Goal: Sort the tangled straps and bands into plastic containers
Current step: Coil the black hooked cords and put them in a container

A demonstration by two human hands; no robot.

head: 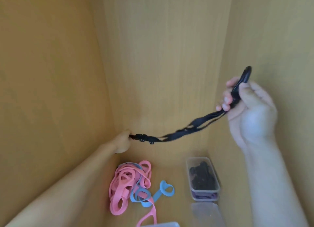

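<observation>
- Black webbing strap (186,130), seen from the head camera, hangs in a shallow sag between both hands, up above the clear container (205,191) and clear of it.
- The container already holds dark straps, so I judge this one belongs there too.
- The step in hand looks like pulling the strap straight. It would go best with light tension, letting the doubled strands part rather than yanking at the buckle (141,138).
- Once the strap runs free, gathering it loosely should help it drop inside the container's rim rather than spill over.
- The left hand (121,142), above and left of the container, is closed tight, pinching the strap's buckle end.
- The right hand (246,106), above and slightly right of the container, has its fingers curled around the bunched loop end, which pokes out past the thumb.
- Pink and blue bands (130,181) lie tangled on the wood to the container's left, unsorted.
</observation>
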